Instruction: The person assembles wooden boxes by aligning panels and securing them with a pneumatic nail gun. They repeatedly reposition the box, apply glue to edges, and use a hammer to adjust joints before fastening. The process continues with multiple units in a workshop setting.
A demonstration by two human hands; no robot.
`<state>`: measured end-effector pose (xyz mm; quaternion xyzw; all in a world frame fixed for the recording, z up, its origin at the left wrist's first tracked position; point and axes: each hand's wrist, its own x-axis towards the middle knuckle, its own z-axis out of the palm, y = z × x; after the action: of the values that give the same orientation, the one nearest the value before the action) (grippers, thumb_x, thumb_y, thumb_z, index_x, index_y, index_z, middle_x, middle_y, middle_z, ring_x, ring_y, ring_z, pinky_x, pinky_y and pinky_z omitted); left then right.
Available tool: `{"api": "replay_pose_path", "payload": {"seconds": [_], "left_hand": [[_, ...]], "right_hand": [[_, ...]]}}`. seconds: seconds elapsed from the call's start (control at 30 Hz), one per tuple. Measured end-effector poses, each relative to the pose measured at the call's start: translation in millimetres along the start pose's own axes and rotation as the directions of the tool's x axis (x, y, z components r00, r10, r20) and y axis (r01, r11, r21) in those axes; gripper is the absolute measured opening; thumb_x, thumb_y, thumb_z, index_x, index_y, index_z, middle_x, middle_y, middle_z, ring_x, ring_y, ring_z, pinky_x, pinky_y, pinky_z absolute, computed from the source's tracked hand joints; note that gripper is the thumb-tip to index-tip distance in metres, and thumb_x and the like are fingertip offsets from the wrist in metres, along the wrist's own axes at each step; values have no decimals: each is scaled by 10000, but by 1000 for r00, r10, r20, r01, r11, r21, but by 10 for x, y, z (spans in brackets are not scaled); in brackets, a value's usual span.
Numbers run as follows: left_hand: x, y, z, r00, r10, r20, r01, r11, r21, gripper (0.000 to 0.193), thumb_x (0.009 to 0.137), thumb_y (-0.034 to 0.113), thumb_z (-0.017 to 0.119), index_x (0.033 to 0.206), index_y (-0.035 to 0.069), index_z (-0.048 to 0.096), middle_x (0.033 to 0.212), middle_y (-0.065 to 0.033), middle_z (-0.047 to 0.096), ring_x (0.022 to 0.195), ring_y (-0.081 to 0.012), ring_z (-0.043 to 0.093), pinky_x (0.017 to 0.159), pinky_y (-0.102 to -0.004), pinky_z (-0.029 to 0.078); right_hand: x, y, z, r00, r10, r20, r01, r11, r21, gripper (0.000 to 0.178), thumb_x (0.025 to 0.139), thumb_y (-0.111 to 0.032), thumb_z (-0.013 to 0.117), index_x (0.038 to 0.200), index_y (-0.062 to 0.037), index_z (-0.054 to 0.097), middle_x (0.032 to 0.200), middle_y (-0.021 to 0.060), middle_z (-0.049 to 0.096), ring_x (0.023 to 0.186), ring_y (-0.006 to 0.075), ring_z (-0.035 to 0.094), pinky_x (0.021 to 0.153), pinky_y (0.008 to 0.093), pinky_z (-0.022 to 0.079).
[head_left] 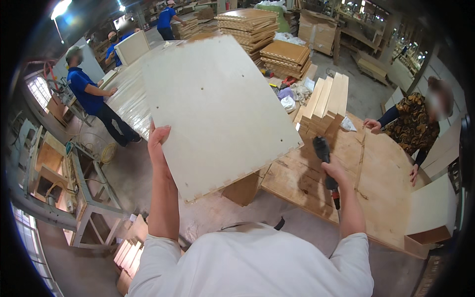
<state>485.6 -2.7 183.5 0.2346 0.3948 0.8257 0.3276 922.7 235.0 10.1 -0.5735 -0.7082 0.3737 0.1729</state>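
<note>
My left hand (159, 141) grips the left edge of a large pale wooden panel (217, 116), held up and tilted in front of me. Several small dark holes dot its face, and joint marks run along its lower edge. In my right hand (337, 169) is a black handheld power tool (322, 148) with a red fitting and a cord at its lower end. The tool is apart from the panel, over the wooden worktable (316, 180). How the fingers wrap its handle is partly hidden.
Stacked wooden strips (325, 101) stand on the worktable behind the tool. A co-worker in a patterned shirt (415, 119) reaches onto its right side, near a pale box (431, 210). A plastic-wrapped surface (131, 99) lies left of the panel. Panel stacks (250, 29) rise farther back.
</note>
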Motion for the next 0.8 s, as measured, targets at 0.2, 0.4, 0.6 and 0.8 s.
{"api": "replay_pose_path", "payload": {"seconds": [0.2, 0.4, 0.6, 0.8], "left_hand": [[443, -299, -497, 958, -284, 31, 284, 939, -194, 522, 787, 112, 491, 1300, 48, 417, 1107, -157, 568, 942, -272, 616, 766, -370, 553], [873, -291, -740, 934, -305, 188, 333, 932, -141, 454, 808, 184, 496, 1239, 48, 453, 1093, -160, 574, 929, -269, 623, 773, -373, 554], [725, -267, -916, 959, -140, 246, 185, 968, -169, 486, 809, 160, 511, 1268, 26, 421, 1141, -165, 563, 1000, -268, 614, 813, -385, 544], [880, -366, -907, 968, -81, 239, 124, 978, -170, 459, 810, 121, 537, 1244, 32, 419, 1063, -133, 559, 927, -233, 613, 777, -364, 540]], "right_hand": [[-1002, -1432, -927, 995, -103, 14, 90, 924, 372, 401, 766, -58, 651, 1125, -11, 479, 758, 67, 563, 595, 144, 583, 504, 288, 499], [-1720, -2924, -1270, 974, -222, -31, 221, 925, 308, 438, 785, -61, 601, 1197, 38, 487, 891, 118, 599, 599, 161, 606, 507, 292, 507], [-1818, -3594, -1025, 981, -160, 106, 117, 937, 330, 436, 780, -75, 623, 1176, 71, 512, 798, 125, 618, 551, 171, 605, 476, 306, 511], [-1736, -3857, -725, 958, -69, 277, -2, 969, 246, 368, 781, -82, 639, 1101, 59, 524, 830, 124, 628, 565, 136, 612, 494, 289, 552]]}}
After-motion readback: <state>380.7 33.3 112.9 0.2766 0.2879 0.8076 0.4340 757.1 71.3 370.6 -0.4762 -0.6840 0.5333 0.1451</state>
